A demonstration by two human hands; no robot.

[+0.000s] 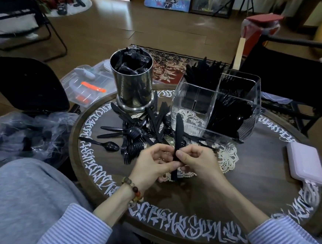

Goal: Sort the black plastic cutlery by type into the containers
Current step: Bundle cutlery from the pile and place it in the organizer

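A black plastic knife (179,131) stands nearly upright above the round table (247,186), pinched at its handle by both my left hand (154,164) and my right hand (197,161). Behind my hands lies a loose pile of black forks, knives and spoons (136,133), with one spoon (104,145) apart at the left. A clear divided container (215,107) stands at the back right; its near-left compartment looks empty and the other compartments hold black cutlery. A steel canister (134,83) at the back left holds wrapped black cutlery.
A pink box (305,164) with a coiled cable lies at the table's right edge. A crumpled clear plastic bag (26,132) sits left of the table beside a black chair (24,84). A clear lidded box (86,85) lies behind the canister.
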